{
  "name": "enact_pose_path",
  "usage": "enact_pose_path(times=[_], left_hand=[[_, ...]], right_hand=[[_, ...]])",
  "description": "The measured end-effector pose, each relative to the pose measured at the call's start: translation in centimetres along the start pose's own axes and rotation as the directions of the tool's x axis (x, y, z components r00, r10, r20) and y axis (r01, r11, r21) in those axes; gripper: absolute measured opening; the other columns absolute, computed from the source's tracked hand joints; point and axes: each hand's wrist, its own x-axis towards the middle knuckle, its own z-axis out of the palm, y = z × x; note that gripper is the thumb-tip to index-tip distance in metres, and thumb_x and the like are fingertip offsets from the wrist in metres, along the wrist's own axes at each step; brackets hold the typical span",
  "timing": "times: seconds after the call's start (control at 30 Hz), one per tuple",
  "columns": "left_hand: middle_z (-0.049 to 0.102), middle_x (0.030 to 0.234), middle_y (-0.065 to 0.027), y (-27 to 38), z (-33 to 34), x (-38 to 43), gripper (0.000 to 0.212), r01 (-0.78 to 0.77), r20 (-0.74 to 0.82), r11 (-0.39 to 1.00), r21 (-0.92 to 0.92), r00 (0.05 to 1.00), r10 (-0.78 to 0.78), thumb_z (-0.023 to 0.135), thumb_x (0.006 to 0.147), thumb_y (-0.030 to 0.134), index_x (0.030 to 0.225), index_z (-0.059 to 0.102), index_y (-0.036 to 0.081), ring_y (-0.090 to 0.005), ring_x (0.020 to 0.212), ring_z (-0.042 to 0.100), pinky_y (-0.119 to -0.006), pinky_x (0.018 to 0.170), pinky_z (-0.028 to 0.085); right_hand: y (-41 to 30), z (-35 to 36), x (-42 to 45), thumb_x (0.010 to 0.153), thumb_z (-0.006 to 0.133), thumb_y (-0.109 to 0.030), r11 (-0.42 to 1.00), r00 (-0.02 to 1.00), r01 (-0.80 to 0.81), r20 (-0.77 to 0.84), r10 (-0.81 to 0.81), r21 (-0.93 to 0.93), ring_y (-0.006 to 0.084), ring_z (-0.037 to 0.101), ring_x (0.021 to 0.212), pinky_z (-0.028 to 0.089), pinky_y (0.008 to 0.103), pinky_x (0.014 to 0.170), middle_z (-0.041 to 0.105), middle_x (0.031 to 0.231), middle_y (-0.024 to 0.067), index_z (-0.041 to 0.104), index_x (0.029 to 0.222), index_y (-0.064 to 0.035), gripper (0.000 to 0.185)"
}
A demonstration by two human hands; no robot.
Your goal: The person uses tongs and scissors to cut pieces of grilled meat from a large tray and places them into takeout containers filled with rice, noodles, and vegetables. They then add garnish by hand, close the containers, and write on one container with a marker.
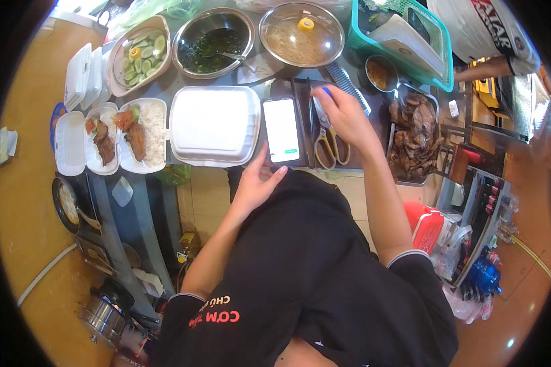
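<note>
My left hand [259,184] is at the table's near edge, fingers apart and holding nothing. Its fingertips lie between a closed white foam takeaway box [214,124] and a smartphone [282,130] with a lit screen; whether they touch either is unclear. My right hand [342,112] pinches a small blue object [327,92], mostly hidden by the fingers. Just below that hand lie scissors [325,146] with yellowish handles. To the left, an open foam box [155,137] holds white rice, browned meat and red and green vegetable pieces; a second open box [92,156] with meat overlaps it.
Behind stand a lidded container of cucumber slices [144,57], a steel bowl of dark green sauce [216,43], a glass-lidded bowl [301,43] and a teal basket [446,59]. Grilled meat fills a metal tray [415,133] at right. Another person's arm [484,69] reaches beside the basket.
</note>
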Motion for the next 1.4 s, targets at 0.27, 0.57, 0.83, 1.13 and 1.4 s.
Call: enact_pose_path(times=[0.27,0.57,0.83,1.13,1.4], left_hand=[[0.061,0.090,-0.0040,6.1,-1.8,-1.1,0.072,-0.151,0.129,0.834,0.530,0.987,0.096,0.072,0.091,0.030,0.151,0.040,0.006,-0.0115,0.079,0.060,-0.030,0.075,0.052],[0.066,0.079,-0.0127,11.2,-6.2,-5.4,0.046,-0.251,0.384,0.946,0.206,0.910,0.158,0.063,0.097,0.029,0.137,0.055,0.009,-0.0196,0.070,0.064,-0.034,0.069,0.050],[0.041,0.064,0.0050,8.2,-15.5,-5.7,0.055,0.257,0.800,0.951,-0.171,0.600,-0.018,0.067,0.090,0.059,0.075,0.041,0.013,-0.0040,0.053,0.036,-0.021,0.046,0.026],[0.063,0.088,-0.0045,8.8,-14.0,-6.1,0.040,0.085,0.273,0.715,-0.694,0.950,0.151,0.079,0.083,0.000,0.084,0.041,0.013,-0.0152,0.083,0.068,-0.025,0.071,0.054],[0.068,0.090,-0.0101,9.8,-16.6,-5.8,0.036,0.122,0.160,0.882,-0.455,0.986,-0.055,0.076,0.083,-0.004,0.086,0.043,0.011,-0.0165,0.084,0.069,-0.027,0.067,0.056]], right_hand=[[-1.3,0.9,-9.2,0.094,0.066,-0.017,0.984,0.999,0.045,-0.007,-0.044,0.171,0.0173,0.056,0.080,0.044,0.0292,0.071,0.056,0.086,0.0080,0.068,0.095,0.0003,0.017],[-8.1,6.7,-10.2,0.086,0.074,-0.012,0.874,0.976,0.173,0.042,-0.215,0.454,0.0151,0.056,0.065,0.044,0.0275,0.060,0.062,0.076,0.0060,0.071,0.093,-0.0026,0.012],[-10.3,4.4,-10.4,0.088,0.075,-0.020,0.675,0.861,0.506,-0.364,-0.355,0.537,0.0126,0.052,0.070,0.041,0.0280,0.065,0.061,0.081,0.0038,0.072,0.096,-0.0036,0.019],[-12.6,12.0,-7.4,0.074,0.082,-0.027,0.811,0.811,0.585,-0.013,-0.585,-0.012,0.0327,0.050,0.119,0.040,0.0465,0.100,0.056,0.122,0.0097,0.074,0.114,-0.0180,0.042],[-13.0,13.3,-5.6,0.077,0.079,-0.021,0.837,0.835,0.545,0.119,-0.536,-0.054,0.0264,0.064,0.100,0.048,0.0411,0.086,0.066,0.109,0.0084,0.064,0.130,-0.0172,0.055]])
